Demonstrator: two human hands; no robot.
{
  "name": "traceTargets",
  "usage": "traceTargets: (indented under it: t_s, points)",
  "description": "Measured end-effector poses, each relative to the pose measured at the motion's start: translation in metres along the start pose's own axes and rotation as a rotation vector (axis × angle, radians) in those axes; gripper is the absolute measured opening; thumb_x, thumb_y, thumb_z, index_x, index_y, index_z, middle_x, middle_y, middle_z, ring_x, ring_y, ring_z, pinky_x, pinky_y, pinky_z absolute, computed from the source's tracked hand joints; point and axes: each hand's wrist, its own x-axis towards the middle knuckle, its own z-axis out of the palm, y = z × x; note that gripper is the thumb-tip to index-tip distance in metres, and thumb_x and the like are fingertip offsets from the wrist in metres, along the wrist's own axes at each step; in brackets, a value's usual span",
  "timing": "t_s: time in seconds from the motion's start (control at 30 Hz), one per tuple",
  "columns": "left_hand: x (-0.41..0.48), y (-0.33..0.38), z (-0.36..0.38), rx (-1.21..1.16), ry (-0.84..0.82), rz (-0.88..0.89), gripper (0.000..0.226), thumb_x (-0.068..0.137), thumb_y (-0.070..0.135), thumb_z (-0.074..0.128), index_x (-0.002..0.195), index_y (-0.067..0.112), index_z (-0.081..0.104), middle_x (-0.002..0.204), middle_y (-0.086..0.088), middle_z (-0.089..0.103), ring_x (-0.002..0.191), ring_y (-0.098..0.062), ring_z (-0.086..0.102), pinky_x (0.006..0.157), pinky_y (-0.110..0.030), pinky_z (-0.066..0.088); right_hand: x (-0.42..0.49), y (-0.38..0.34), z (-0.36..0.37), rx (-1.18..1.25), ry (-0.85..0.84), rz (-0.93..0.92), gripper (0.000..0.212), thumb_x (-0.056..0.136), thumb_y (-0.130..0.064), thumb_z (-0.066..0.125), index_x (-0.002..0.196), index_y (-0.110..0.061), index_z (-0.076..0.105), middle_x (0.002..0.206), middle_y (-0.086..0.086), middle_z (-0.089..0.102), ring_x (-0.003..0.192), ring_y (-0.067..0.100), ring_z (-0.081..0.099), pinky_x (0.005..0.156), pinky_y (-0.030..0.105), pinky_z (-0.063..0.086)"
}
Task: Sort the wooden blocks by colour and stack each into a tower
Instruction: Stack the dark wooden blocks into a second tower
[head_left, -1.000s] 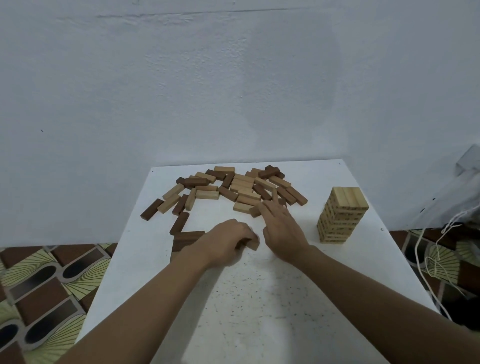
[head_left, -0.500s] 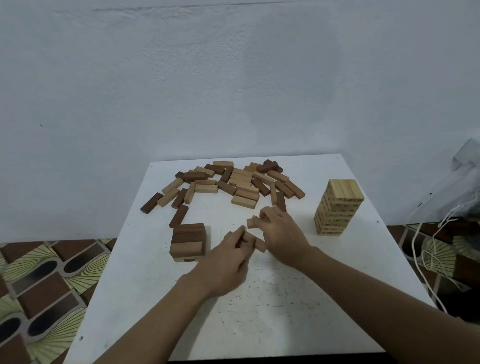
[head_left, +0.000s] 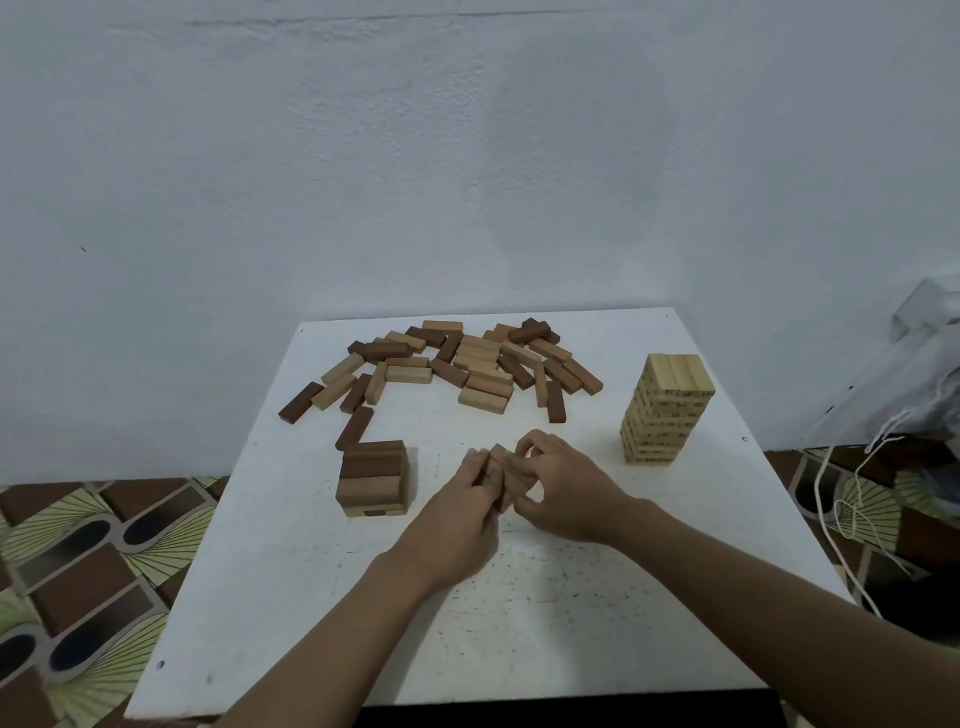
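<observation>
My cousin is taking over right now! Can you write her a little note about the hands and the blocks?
Hands: left hand and right hand both grip a small bundle of brown blocks between them, over the middle of the table.
Done: a tall light tower stands on the right. A short brown stack is started on the left.
Left to do: the loose pile at the far side mixes light and brown blocks, so it needs sorting and stacking. The bundle probably goes on the brown stack.
</observation>
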Motion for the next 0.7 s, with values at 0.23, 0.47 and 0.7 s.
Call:
traceTargets:
  t_s: [0.23, 0.47, 0.7]
  points:
    - [-0.003, -0.002, -0.005, -0.054, 0.078, -0.078, 0.035, 0.101, 0.002, 0.05, 0.134, 0.006, 0.063, 0.129, -0.002, 0.06, 0.115, -0.018, 0.056, 0.101, -0.028, 0.045, -0.002, 0.01, 0.008, 0.023, -0.041, -0.008, 0.03, 0.09, -0.012, 0.063, 0.119, -0.009, 0.067, 0.129, -0.003, 0.048, 0.104, 0.009, 0.042, 0.086, 0.024, 0.047]
    - [-0.001, 0.003, -0.018, 0.06, 0.069, -0.105, 0.011, 0.087, 0.012, 0.071, 0.088, 0.017, 0.08, 0.088, -0.002, 0.069, 0.078, -0.017, 0.059, 0.071, -0.036, 0.051, -0.002, 0.009, 0.009, 0.133, -0.017, 0.017, 0.046, 0.083, 0.002, 0.056, 0.127, -0.009, 0.067, 0.125, -0.001, 0.058, 0.109, 0.015, 0.047, 0.093, 0.03, 0.046]
    - [-0.009, 0.007, -0.017, -0.074, 0.067, -0.142, 0.02, 0.088, 0.017, 0.074, 0.107, 0.017, 0.074, 0.136, 0.003, 0.06, 0.131, -0.016, 0.053, 0.104, -0.028, 0.043, -0.01, 0.013, 0.013, 0.157, 0.002, -0.012, 0.065, 0.079, -0.048, 0.078, 0.136, -0.021, 0.061, 0.128, -0.012, 0.062, 0.113, 0.005, 0.043, 0.091, 0.016, 0.034]
